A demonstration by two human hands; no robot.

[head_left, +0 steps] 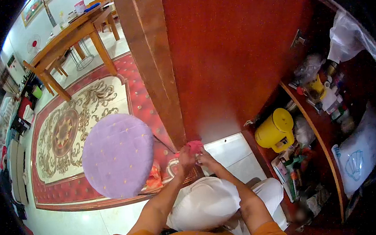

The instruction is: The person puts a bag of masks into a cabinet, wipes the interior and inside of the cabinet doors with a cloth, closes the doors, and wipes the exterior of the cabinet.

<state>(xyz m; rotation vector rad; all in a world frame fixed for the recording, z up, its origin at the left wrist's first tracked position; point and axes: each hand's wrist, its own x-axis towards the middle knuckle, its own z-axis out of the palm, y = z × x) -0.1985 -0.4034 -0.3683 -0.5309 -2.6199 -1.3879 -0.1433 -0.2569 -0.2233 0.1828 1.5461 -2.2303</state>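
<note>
Low at the foot of a reddish-brown wooden panel (pixel 231 54), a bright pink cloth (pixel 194 146) is bunched up against the panel's lower edge. My left hand (pixel 185 159) has its fingers closed on the cloth's near left side. Close beside it, my right hand (pixel 205 157) grips the cloth from the right with bent fingers. Parts of the cloth are hidden behind my fingers. My knees, in white trousers (pixel 204 202), are just below my hands.
Left of my arms stands a round stool with a lilac cushion (pixel 118 156), an orange-red plastic bag (pixel 154 178) beside it. To the right, open shelves hold a yellow kettle (pixel 275 130), plastic bags and several small items. A wooden table (pixel 77 36) stands beyond the patterned carpet (pixel 44 160).
</note>
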